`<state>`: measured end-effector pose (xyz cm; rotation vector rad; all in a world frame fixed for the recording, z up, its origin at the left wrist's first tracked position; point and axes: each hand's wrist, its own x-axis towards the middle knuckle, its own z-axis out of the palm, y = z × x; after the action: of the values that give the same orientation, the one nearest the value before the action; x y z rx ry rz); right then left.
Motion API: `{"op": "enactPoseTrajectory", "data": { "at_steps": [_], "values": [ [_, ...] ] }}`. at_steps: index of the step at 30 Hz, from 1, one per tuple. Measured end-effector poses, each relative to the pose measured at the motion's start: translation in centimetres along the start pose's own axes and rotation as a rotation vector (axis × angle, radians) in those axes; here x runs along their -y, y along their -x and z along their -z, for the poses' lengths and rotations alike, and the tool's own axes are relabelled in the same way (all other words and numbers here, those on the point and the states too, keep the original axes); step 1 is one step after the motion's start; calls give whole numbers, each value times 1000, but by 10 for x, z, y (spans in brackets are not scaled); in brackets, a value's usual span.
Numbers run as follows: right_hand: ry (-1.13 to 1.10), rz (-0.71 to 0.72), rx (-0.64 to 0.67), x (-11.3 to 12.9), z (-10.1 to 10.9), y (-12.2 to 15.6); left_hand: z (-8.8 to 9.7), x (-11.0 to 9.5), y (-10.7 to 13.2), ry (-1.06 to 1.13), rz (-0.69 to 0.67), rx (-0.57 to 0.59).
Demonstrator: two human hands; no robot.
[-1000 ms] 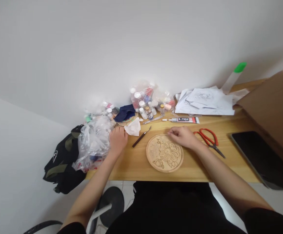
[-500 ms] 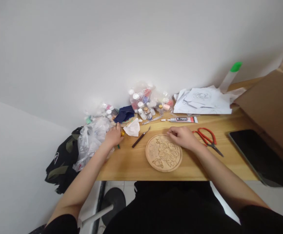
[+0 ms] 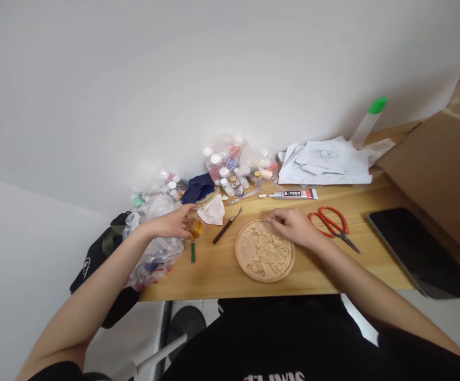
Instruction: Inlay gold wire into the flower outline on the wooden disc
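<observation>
My left hand (image 3: 173, 222) curves its thumb and fingers around a spool of gold wire or thread (image 3: 194, 228) at the left of the table. A short green stick (image 3: 192, 252) lies just below it. My right hand (image 3: 288, 225) rests at the upper right rim of a round wooden plaque (image 3: 262, 254), fingertips pinched together; what lies between them is too small to make out. Raised gold-toned lines form a flower pattern on the plaque. Left of the plaque lies a dark-handled craft knife (image 3: 226, 226), and red-handled scissors (image 3: 335, 227) lie right of my right hand.
Behind are a B-7000 glue tube (image 3: 291, 194), bagged small bottles (image 3: 230, 159), paper drawings (image 3: 329, 164), a white tissue (image 3: 213, 210) and dark blue cloth (image 3: 198, 188). A black tablet (image 3: 420, 251) and cardboard box (image 3: 436, 169) stand right; plastic bags (image 3: 154, 254) crowd the left.
My left hand has turned and shifted, now with thumb and fingers around the gold spool, which shows more fully. The green stick is uncovered. My right hand stays at the plaque's rim.
</observation>
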<state>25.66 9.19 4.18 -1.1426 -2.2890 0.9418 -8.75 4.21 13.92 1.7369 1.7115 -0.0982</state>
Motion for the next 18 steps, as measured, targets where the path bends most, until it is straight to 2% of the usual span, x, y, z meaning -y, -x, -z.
{"op": "enactPoseTrajectory", "data": {
  "at_steps": [6, 9, 12, 15, 18],
  "values": [
    [-27, 83, 100, 21, 3, 5, 35, -32, 12, 98, -184, 152],
    [-26, 158, 176, 33, 10, 5, 39, -43, 8, 206, -326, 232],
    [22, 229, 223, 46, 19, 2, 37, -48, 4, 380, -485, 264],
    [114, 331, 295, 63, 15, -9, 41, -49, 3, 571, -556, 233],
    [222, 478, 399, 85, -14, -26, 51, -49, 5, 705, -527, 90]
  ]
}}
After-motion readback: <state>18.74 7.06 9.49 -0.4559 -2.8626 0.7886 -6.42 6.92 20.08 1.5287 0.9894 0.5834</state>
